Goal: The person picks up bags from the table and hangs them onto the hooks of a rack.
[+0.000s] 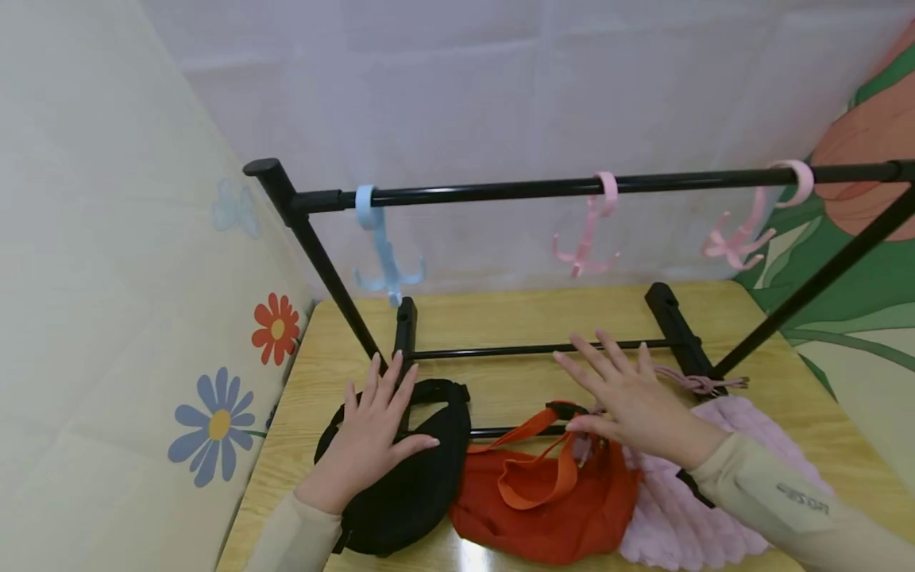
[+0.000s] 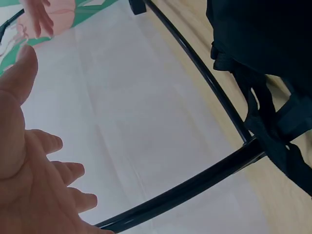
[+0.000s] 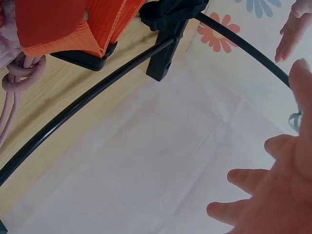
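Observation:
My left hand [image 1: 372, 445], fingers spread, is held over a black bag [image 1: 422, 492] and holds nothing. My right hand [image 1: 629, 397] is likewise spread in the air, above the right part of a red bag with orange straps [image 1: 543, 500]. A fluffy lilac drawstring bag [image 1: 679, 508] lies to the right, partly behind my right forearm. All three bags lie side by side at the front. In the left wrist view, the black bag [image 2: 263, 34] and its strap show beside the rack's bar. The right wrist view has the orange strap [image 3: 117, 24] and the lilac cord [image 3: 22, 80].
A black rack [image 1: 486, 192] stands on the wooden table [image 1: 515, 310]. From its top bar hang a blue hook [image 1: 386, 254] and two pink hooks, one near the middle [image 1: 588, 234] and one at the right [image 1: 743, 230]. Flower-patterned walls [image 1: 236, 334] flank both sides.

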`<state>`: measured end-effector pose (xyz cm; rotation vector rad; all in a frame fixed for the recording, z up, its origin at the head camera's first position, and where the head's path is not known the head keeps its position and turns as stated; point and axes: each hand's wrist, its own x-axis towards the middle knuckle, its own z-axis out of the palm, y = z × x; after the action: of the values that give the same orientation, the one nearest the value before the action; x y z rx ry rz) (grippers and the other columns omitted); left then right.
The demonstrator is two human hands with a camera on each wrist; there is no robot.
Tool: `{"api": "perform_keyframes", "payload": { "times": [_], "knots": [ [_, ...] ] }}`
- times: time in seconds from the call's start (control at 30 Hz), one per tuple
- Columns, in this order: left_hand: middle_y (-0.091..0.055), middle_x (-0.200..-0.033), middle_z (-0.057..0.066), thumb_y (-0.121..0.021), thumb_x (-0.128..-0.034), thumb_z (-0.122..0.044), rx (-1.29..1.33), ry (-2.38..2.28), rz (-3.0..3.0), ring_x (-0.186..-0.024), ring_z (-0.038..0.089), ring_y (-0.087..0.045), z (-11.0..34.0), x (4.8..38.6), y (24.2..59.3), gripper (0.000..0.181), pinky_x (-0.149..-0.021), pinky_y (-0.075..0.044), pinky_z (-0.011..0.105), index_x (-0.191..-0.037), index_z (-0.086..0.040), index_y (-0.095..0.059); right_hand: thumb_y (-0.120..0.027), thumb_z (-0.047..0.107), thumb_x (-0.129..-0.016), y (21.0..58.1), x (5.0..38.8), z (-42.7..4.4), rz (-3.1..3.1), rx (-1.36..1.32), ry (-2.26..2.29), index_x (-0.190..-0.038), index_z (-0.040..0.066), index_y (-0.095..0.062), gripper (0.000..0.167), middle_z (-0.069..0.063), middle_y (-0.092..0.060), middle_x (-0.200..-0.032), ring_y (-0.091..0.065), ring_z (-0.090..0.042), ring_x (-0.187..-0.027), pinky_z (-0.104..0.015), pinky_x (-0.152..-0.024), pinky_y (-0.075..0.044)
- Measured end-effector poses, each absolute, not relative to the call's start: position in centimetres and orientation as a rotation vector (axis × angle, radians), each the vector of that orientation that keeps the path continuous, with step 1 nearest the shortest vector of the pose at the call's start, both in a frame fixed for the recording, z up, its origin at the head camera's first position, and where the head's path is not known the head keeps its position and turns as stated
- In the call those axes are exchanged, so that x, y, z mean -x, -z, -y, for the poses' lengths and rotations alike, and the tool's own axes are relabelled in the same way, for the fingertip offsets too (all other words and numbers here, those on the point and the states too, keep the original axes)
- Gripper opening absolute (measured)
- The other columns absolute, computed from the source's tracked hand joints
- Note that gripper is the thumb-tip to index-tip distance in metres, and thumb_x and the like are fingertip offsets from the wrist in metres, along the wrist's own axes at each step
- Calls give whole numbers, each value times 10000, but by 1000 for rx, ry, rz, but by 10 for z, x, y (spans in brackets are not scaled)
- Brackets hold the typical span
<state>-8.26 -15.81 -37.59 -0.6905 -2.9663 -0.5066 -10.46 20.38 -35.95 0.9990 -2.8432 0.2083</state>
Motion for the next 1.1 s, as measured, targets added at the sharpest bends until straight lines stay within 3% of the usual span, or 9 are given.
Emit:
{"api": "perform_keyframes", "payload": {
  "times": [0.37,0.63,1.1],
  "knots": [
    [-268,-1549,212,-667,-904,-409,544,574,3064,-1432,454,-107,168,90,390,823,-1053,-162,689,-1517,-19,-283,-557,549,-913,360,106,-199,2896,-980,-230,-1547,172,-274,790,-143,-137,-1604,-102,-470,-1425,-810,-928,-145],
    [-443,-1410,273,-692,-899,-346,404,558,3141,-1342,508,-301,174,100,400,708,-997,-298,669,-1418,54,-425,-563,540,-911,361,107,-198,2868,-993,-230,-1567,226,-193,816,-142,-140,-1604,-109,-469,-1425,-811,-930,-142],
    [-317,-1464,343,-717,-883,-349,172,624,3376,-1336,575,-222,188,123,426,786,-995,-253,706,-1426,100,-368,-498,595,-916,361,105,-198,2872,-981,-188,-1550,168,-254,803,-157,-163,-1596,-139,-477,-1416,-806,-929,-166]
  ]
}}
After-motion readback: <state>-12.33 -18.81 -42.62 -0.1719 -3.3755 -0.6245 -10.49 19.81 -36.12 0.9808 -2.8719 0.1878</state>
